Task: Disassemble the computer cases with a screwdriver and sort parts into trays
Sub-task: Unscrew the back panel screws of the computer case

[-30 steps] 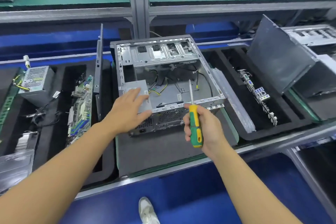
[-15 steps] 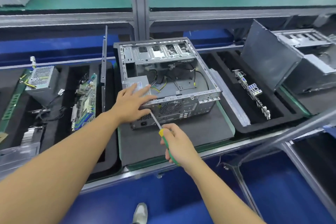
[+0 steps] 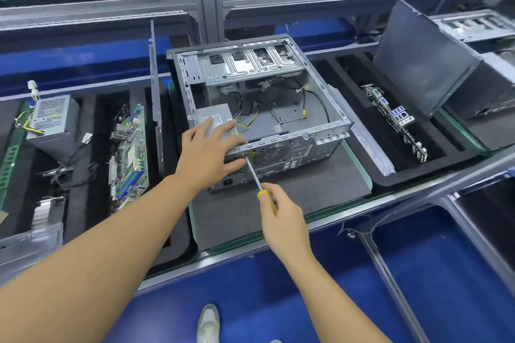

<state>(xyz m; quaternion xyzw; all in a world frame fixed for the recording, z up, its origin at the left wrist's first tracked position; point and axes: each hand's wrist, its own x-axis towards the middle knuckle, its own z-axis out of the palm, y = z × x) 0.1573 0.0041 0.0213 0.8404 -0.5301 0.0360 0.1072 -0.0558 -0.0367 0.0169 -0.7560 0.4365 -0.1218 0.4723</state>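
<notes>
Since a second ago the right hand [image 3: 281, 217] has swung the yellow-handled, steel-shafted screwdriver [image 3: 253, 172] from upright above the case down to a slant, and its tip now meets the perforated rear panel just beside the left thumb. That hand curls its fingers tightly round the handle, low and centre in the frame. The left hand [image 3: 207, 153] has stayed put. Its fingers lie spread and fairly straight across the top of the grey metal power supply unit [image 3: 216, 118], and the thumb rests on the rear panel below.

The open grey steel computer case [image 3: 292, 111] lies on its side in the middle of the frame on a dark grey foam mat [image 3: 320, 184]. Its side is off, so loose black and yellow cables show inside, and the silver drive cage [image 3: 245, 64] sits at its far end.

At the left, a black foam tray [image 3: 83, 203] holds a second boxy grey power supply [image 3: 51, 117], a green motherboard [image 3: 131, 153] standing on edge and a finned metal heat sink [image 3: 46, 211]. A thin grey side panel [image 3: 154, 97] stands upright between this tray and the case.

At the right, another black foam tray [image 3: 446, 159] holds a motherboard with blue ports [image 3: 395, 122]. Beyond it, in the upper right corner, a second dark grey case [image 3: 426, 58] lies tilted.
</notes>
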